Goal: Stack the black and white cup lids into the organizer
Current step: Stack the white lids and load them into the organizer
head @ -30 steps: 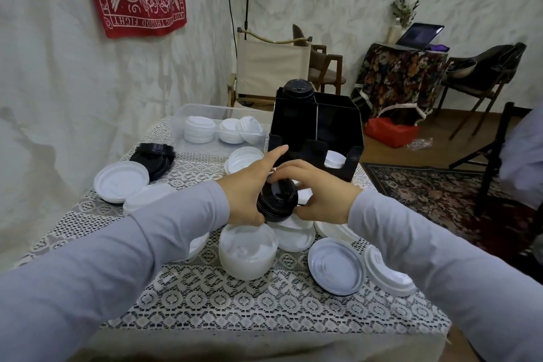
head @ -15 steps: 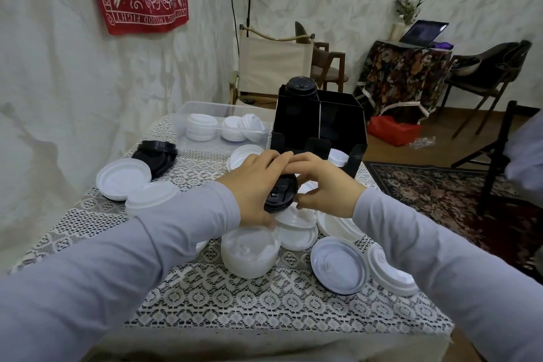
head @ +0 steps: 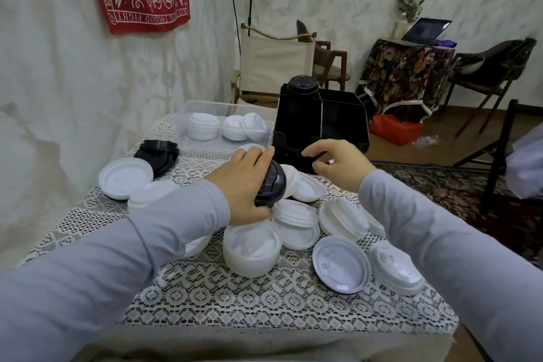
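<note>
Several black lids [head: 271,185], nested into a short stack, sat tilted on edge in the left hand [head: 241,188], whose fingers [head: 261,154] were curled over the stack's upper rim and grasping it. The right hand [head: 340,164] hung just beside it, its fingers loosely half-curled and holding nothing that showed. The black organizer [head: 338,123] stood directly beyond both sets of fingertips, its low front wall almost touching the right ones. A taller column of black lids [head: 302,88] already filled the far left compartment. Judged step: carrying a gathered black stack to the organizer, the task partly done. The next move looked to call for lifting the stack over the front wall and dividers, levelling it, and lowering it square onto that column or into a free bay, with the right hand free to steady it. A heap of white lids [head: 296,211] lay directly under and just short of the fingers, so a dropped wrist could scatter them. To the left of the left fingers sat a clear tub [head: 191,117] of white lids, and further left a loose pile of black lids [head: 158,151]. Open room lay above the organizer. The table [head: 235,303] edge ran close on the right, with lids near it.
</note>
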Tool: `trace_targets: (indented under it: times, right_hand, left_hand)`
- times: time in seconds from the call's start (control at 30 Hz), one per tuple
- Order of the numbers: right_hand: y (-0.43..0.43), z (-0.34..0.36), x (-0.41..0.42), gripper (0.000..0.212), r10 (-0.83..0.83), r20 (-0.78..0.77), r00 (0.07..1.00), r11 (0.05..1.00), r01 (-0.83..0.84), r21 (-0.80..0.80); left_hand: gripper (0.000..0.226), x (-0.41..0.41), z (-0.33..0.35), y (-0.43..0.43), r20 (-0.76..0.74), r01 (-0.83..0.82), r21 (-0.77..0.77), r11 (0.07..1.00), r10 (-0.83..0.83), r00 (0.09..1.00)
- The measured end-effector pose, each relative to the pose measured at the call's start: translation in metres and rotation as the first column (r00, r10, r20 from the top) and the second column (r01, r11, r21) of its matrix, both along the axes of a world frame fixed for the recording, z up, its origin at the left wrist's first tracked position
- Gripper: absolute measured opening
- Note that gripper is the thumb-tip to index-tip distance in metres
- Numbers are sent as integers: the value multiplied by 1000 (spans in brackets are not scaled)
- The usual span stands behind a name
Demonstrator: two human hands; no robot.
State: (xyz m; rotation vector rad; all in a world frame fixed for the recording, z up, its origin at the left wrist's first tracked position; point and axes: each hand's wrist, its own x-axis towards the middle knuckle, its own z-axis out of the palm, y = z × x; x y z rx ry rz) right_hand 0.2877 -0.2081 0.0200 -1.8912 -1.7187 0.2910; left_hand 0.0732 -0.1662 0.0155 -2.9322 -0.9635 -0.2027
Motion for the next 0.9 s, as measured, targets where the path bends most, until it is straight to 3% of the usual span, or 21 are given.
trace_targets:
  times: [0.13, 0.27, 0.37, 0.5, 0.6, 0.77, 0.9]
  right_hand:
    - [15, -14, -8, 45, 46, 263, 964, 943, 45, -331]
    - [24, -23, -8, 37, -4, 335, 942, 920, 134, -369]
    - [25, -27, -7, 31, 2, 298, 955, 897, 130, -422]
    - [21, -26, -6, 29, -7, 188, 982, 883, 94, -460]
    - [20, -27, -4, 22, 64, 263, 963, 882, 69, -466]
    - [18, -29, -1, 10, 42, 299, 953, 935, 68, -348]
    - [14, -18, 7, 7, 48, 162, 986, 956, 1, -293]
  left_hand:
    - [101, 1, 0, -3, -12, -10, -11, 1000, 10, 1000]
    - [101, 1, 0, -6, -18, -8, -23, 1000, 8, 1000]
    - [101, -1, 0, -5, -14, -8, -31, 999, 8, 1000]
    - [101, -1, 0, -5, -22, -6, -30, 1000, 6, 1000]
    - [101, 0, 0, -6, -30, -4, -30, 1000, 3, 1000]
    - [101, 0, 0, -6, -35, -3, -30, 1000, 2, 999]
    - [101, -2, 0, -6, -34, -4, -30, 1000, 3, 999]
